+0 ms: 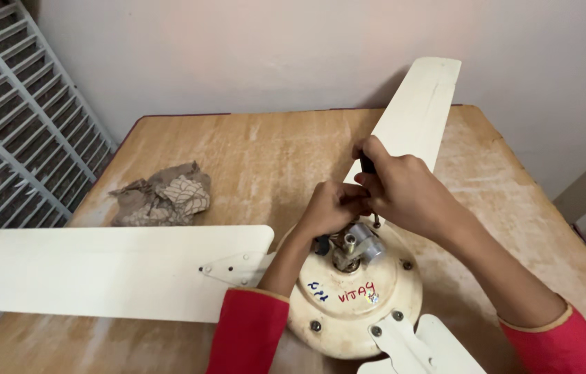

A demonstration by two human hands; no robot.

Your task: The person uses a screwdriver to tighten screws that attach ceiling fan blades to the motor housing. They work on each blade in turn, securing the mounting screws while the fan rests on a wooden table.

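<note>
Hands are meeting over the fan motor (pixel 348 291) near the tabletop's (pixel 251 152) front edge: right hand (pixel 404 190) clenching a dark tool (pixel 366 165), left hand (pixel 331 208) pinching something hidden. Blades (pixel 99 270) are spreading out; a crumpled rag (pixel 161 197) is lying by the left edge.

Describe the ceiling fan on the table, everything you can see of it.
The ceiling fan lies on the wooden table, motor housing facing up. It is cream, looks like painted metal, round, with screws around its rim and handwriting on top. Three flat blades spread out, fixed by screwed brackets; one reaches the back wall. A grey cylindrical part sits by the central shaft. The left hand and right hand meet above the hub, the right gripping a dark tool.
</note>
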